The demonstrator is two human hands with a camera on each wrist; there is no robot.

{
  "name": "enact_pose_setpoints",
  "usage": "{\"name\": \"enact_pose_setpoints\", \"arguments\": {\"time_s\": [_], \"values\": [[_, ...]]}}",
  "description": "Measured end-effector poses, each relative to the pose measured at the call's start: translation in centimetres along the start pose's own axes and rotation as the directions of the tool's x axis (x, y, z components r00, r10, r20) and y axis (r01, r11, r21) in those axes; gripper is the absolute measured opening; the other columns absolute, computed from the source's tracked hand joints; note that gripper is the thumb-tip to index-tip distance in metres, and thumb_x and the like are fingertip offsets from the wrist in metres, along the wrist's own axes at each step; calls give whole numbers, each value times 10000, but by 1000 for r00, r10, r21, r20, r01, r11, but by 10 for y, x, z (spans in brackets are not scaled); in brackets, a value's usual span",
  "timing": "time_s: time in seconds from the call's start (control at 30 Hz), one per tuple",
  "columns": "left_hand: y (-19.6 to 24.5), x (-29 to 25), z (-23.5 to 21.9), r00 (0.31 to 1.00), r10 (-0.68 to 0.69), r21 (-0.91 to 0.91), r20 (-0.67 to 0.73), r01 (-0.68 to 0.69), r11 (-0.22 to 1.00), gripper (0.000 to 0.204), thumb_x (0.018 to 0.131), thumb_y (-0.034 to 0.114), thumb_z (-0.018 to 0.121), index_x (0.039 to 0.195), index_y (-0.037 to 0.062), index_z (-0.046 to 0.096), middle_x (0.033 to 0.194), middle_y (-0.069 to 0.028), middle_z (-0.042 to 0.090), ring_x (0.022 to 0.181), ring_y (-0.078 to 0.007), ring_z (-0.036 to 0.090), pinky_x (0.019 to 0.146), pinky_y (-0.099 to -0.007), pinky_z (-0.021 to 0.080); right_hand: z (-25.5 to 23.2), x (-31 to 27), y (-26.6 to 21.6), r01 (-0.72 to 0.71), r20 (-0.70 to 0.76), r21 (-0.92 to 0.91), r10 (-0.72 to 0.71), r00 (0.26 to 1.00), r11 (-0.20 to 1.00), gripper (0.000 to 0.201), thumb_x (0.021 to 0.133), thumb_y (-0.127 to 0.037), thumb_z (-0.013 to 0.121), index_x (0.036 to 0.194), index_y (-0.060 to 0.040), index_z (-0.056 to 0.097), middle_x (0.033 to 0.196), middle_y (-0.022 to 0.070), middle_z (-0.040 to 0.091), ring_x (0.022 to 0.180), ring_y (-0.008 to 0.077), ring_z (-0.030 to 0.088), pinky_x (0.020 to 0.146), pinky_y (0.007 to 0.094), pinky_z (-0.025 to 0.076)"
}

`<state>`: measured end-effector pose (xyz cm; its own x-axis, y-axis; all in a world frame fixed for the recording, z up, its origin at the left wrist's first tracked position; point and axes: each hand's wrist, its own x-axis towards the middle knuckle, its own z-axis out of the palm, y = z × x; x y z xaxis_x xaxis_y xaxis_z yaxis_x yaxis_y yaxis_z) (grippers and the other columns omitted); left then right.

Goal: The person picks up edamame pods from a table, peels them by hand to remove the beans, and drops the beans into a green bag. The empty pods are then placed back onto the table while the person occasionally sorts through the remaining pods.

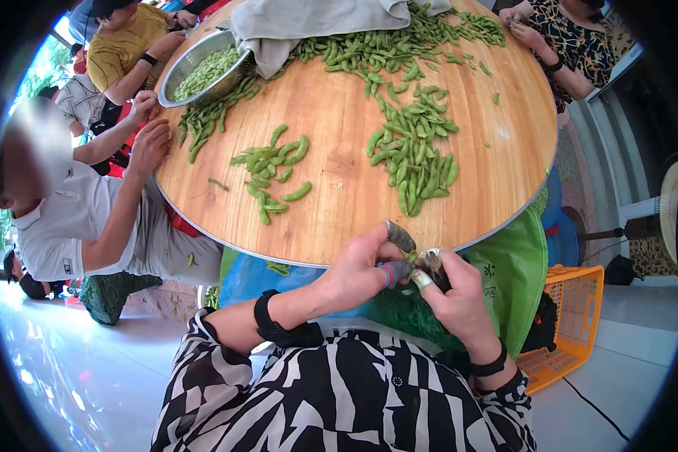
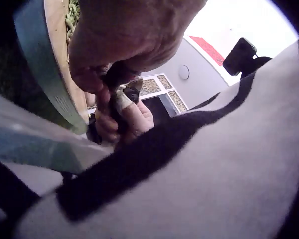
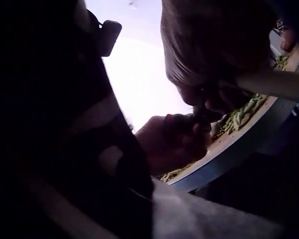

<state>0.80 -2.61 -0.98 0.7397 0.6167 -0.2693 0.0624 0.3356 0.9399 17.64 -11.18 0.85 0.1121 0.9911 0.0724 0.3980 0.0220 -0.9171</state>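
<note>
My left hand (image 1: pixel 354 270) and right hand (image 1: pixel 461 300) meet just off the near edge of the round wooden table (image 1: pixel 324 226). Between their fingertips both pinch a green soybean pod (image 1: pixel 412 257), mostly covered by the fingers. Dark and pale finger covers (image 1: pixel 400 236) wrap several thumbs and fingertips. In the left wrist view the left hand (image 2: pixel 134 37) arches over the right hand (image 2: pixel 134 117); the right wrist view is dim. Beyond the hands lies a pile of soybean pods (image 1: pixel 422 158), with a smaller group of pods (image 1: pixel 267 166) left of it.
A metal colander (image 1: pixel 237 71) of shelled beans stands at the far left beside a grey cloth (image 1: pixel 316 30). Green plastic sheeting (image 1: pixel 516 271) hangs below the table edge. An orange crate (image 1: pixel 572 324) sits at right on the floor. Other people sit around the table.
</note>
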Motion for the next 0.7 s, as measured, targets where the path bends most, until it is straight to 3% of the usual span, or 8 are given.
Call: {"name": "enact_pose_setpoints", "arguments": {"time_s": [0.03,0.27,0.43,0.47,0.5,0.6,0.63,0.7], "values": [[1,-1,0,1000,7,-63,25,-6,998,253,900,-36,527,1136,44,485,905,-37,629,743,-81,554,616,-222,446,-3,-1,2,-58,54,-1,57,997,998,156,794,-31,683,903,1,575,697,54,518,594,122,464,555,277,400],[-4,-1,2,994,-59,-129,97,72,989,223,943,19,510,1157,57,460,867,-15,599,737,-73,556,603,-205,439,-8,3,9,-151,154,191,122,981,970,152,778,-3,655,893,-4,557,659,20,510,595,81,434,540,259,384],[-9,-2,-7,990,112,120,80,-121,985,269,858,-35,566,1104,36,483,846,-48,587,766,-165,578,651,-311,477,-11,1,18,-95,156,92,80,985,991,130,746,-7,636,843,-6,549,640,32,494,581,81,429,533,273,384],[-2,-1,-19,929,358,517,97,-354,779,258,780,-38,584,1007,32,485,801,-74,562,780,-222,575,670,-344,469,-14,1,14,-107,144,44,100,984,993,130,740,-13,640,828,-5,545,640,39,495,577,92,433,534,279,388],[7,-1,-31,811,545,801,214,-465,377,249,701,-40,602,910,29,486,756,-99,536,795,-280,572,690,-377,462,-16,0,12,-119,132,-4,119,984,993,130,734,-20,644,813,-5,541,640,46,496,573,102,438,536,285,392],[9,6,-81,809,543,963,227,-269,-2,277,688,55,606,954,40,530,1019,-143,560,1077,-352,509,823,-455,427,-17,-6,10,-100,159,-27,103,982,995,126,731,-19,643,805,-7,541,643,61,486,555,140,440,528,295,387],[11,8,-92,808,546,965,222,-260,-7,277,688,55,606,954,40,530,1019,-143,560,1077,-352,509,823,-455,427,-16,-8,11,-44,180,-61,55,982,997,136,729,-18,642,823,-8,544,655,82,484,548,174,447,525,302,390],[18,13,-109,790,541,934,289,-108,-340,289,716,90,584,998,37,548,1231,-183,508,1238,-396,420,860,-514,405,-11,-10,12,-15,210,-61,28,977,998,142,727,-17,641,831,-8,544,662,89,484,550,185,452,528,308,396]]}}
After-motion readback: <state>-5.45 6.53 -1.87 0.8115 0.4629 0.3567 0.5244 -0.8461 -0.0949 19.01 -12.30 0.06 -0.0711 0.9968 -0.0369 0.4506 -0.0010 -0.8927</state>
